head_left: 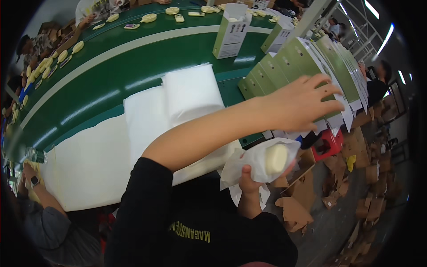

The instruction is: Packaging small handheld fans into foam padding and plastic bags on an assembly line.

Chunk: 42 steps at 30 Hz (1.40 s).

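Observation:
My left hand (311, 103) stretches across to the right with its fingers spread, over a row of green-and-white cartons (288, 62) with raised flaps. Nothing shows in that hand. Lower down, my right hand (251, 183) is wrapped round a translucent white pouch (250, 161), its thumb in front. Inside the pouch is a cream-coloured rounded object (276, 159); its exact kind cannot be made out. A stack of white sheets or pouches (193, 91) lies left of the cartons, under the level of my left forearm.
A green conveyor (147, 55) curves behind the table, carrying several cream-coloured devices (149, 18) and an upright carton (231, 33). White covering (89, 160) spreads over the table. Right of me are a red stool (328, 144) and torn cardboard (296, 207). A co-worker's hand (31, 173) is at far left.

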{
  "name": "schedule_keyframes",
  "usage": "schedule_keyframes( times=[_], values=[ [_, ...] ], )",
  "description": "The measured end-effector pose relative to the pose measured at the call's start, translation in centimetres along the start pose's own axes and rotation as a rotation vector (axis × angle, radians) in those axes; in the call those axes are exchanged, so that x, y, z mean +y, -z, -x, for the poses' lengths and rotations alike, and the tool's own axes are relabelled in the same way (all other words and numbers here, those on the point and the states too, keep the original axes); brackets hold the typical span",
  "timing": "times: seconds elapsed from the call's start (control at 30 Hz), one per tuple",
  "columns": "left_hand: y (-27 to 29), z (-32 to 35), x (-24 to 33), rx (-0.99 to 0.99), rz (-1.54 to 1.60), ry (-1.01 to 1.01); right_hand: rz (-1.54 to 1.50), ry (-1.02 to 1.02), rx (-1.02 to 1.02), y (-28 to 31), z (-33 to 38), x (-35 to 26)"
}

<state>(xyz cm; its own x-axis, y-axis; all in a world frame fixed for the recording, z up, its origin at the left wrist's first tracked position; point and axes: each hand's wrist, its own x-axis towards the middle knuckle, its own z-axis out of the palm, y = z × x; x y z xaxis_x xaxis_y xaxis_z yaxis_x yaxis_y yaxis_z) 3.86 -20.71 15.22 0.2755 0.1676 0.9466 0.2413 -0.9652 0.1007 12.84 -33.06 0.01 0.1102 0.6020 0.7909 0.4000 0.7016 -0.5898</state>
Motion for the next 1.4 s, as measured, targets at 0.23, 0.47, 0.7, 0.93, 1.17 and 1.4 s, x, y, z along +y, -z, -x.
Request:
schedule_keyframes(
  times=[0.23,0.47,0.7,0.93,1.17,1.4],
  values=[
    [-2.8,-3.1,-3.3,-0.305,-0.381,-0.111,-0.327,-0.070,0.028,2.0,-2.5,-3.5],
    [8.2,3.4,-0.9,0.158,-0.267,0.082,-1.211,0.001,-0.144,7.3,-13.6,-6.1],
    [14.3,9.5,-1.2,0.110,-0.267,0.471,-0.168,0.453,0.397,-7.1,-19.4,-3.9],
    [20.1,18.3,-10.7,0.296,-0.126,0.837,0.219,0.218,-0.348,-8.3,-11.5,1.9],
    [22.0,22.7,-19.2,0.092,-0.015,1.191,0.142,-0.248,-0.575,-7.2,-0.2,11.2],
    [18.7,24.5,-18.4,0.254,-0.389,1.105,0.071,-0.345,-0.532,-7.4,-0.2,10.3]
  ],
)
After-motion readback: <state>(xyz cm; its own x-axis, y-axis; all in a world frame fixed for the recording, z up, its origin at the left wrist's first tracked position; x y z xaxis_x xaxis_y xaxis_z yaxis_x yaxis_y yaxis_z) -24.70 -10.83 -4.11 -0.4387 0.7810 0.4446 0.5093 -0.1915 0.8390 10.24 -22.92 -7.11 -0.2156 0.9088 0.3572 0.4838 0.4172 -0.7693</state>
